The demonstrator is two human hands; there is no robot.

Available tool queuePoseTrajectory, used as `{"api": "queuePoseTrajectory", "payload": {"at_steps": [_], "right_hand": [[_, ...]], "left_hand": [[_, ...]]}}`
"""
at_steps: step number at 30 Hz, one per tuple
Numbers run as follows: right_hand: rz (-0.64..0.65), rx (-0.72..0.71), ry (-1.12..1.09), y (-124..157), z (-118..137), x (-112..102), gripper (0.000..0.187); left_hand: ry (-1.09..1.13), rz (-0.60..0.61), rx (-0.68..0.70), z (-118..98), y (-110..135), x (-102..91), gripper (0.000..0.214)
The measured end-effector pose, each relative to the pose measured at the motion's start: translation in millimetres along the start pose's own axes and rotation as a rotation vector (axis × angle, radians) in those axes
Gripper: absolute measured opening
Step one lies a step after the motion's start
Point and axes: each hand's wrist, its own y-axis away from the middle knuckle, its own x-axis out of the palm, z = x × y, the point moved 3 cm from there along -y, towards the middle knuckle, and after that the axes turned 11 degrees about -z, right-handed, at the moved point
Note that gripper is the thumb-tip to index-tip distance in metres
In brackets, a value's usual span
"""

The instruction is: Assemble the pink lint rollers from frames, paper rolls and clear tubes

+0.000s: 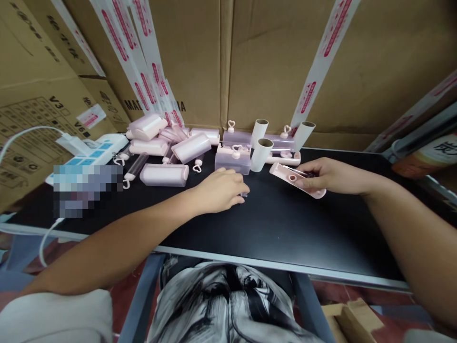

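My left hand (222,189) rests knuckles-up on the black table (271,228), fingers curled round a small clear piece I cannot make out, just in front of a translucent lilac case (233,161). My right hand (323,175) pinches a flat pink cover (297,180) with a heart-shaped hole, holding it tilted just above the table. White paper rolls (261,153) stand and lean right behind the two hands. Further left lies a heap of pink roller cases (164,174) and clear handles with heart ends.
Cardboard boxes (250,62) with pink-printed tape wall off the back. A white power strip (93,148) with a plugged charger and cable sits at the left. The table's metal front edge (271,264) runs near my lap. A cardboard piece (352,319) lies below right.
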Motion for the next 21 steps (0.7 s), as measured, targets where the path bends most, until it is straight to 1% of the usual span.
{"api": "queuePoseTrajectory", "payload": {"at_steps": [2,6,11,13,15,18,19,21], "right_hand": [[-0.004,-0.014,0.007,0.2,3.3,2.4,0.049],[-0.009,-0.033,0.009,1.3,9.7,8.0,0.051],[0.033,-0.043,-0.011,4.1,16.3,18.6,0.051],[0.051,-0.044,-0.04,5.1,18.2,24.2,0.05],[0.066,-0.045,-0.093,5.9,20.6,31.5,0.048],[0.116,-0.044,-0.184,7.7,26.3,46.5,0.047],[0.145,-0.043,-0.21,8.5,28.7,52.4,0.047],[0.207,-0.049,-0.242,10.1,33.4,64.0,0.048]], "left_hand": [[-0.066,0.014,0.011,1.2,-2.3,3.7,0.023],[-0.072,0.003,0.01,9.2,-4.7,6.4,0.032],[-0.083,-0.025,-0.018,17.2,-2.1,2.5,0.043],[-0.056,-0.078,-0.042,18.6,-1.0,-2.3,0.049],[-0.007,-0.169,-0.049,17.9,-0.3,-7.4,0.056],[0.111,-0.316,0.011,11.5,0.2,-11.6,0.062],[0.156,-0.353,0.043,8.3,0.4,-11.7,0.062],[0.251,-0.409,0.103,1.7,0.7,-11.4,0.052]]}}
